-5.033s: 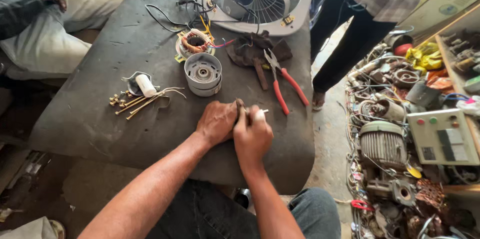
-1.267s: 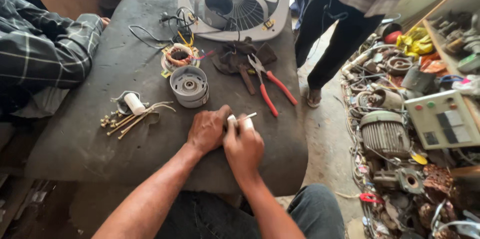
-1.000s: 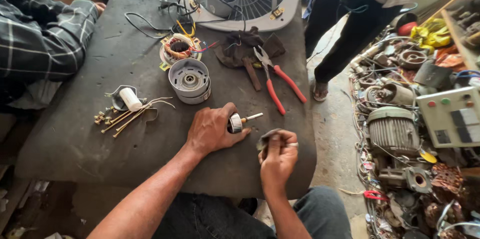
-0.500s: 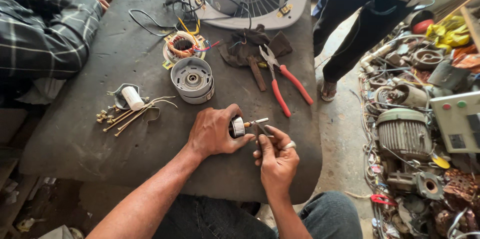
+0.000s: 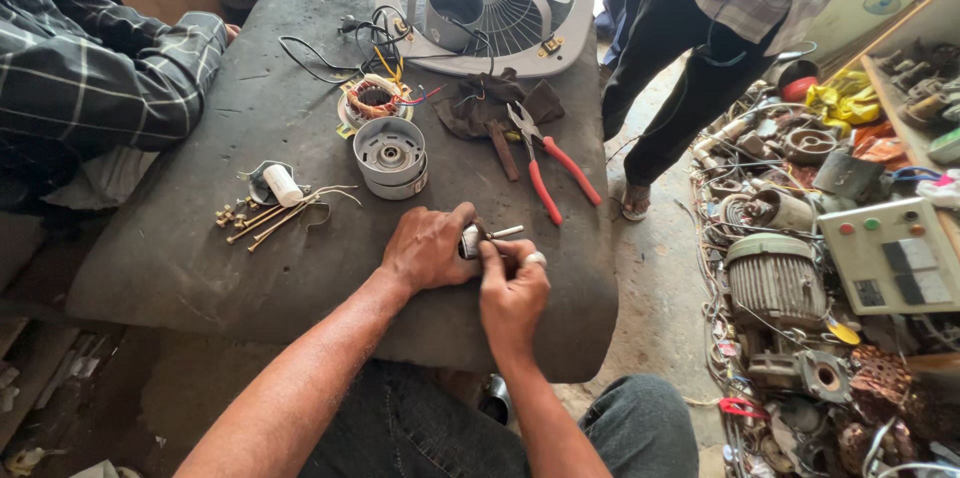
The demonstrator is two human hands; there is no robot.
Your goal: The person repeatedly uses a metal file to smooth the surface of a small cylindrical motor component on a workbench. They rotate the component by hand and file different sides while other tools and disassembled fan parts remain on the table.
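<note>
Lying at table centre-front, the rotor (image 5: pixel 470 240) is clasped in the left hand (image 5: pixel 428 248); its shaft (image 5: pixel 505 232) is pointed toward 3 o'clock, where it is pinched by the right hand (image 5: pixel 512 290), the nearer one.

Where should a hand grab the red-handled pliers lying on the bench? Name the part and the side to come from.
Take the pliers by the two red handles, coming from above at the near right. The handles splay toward the bench's right edge with bare top around them, while the metal jaws point back against the dark rag and brown tool, leaving little room there.
</note>
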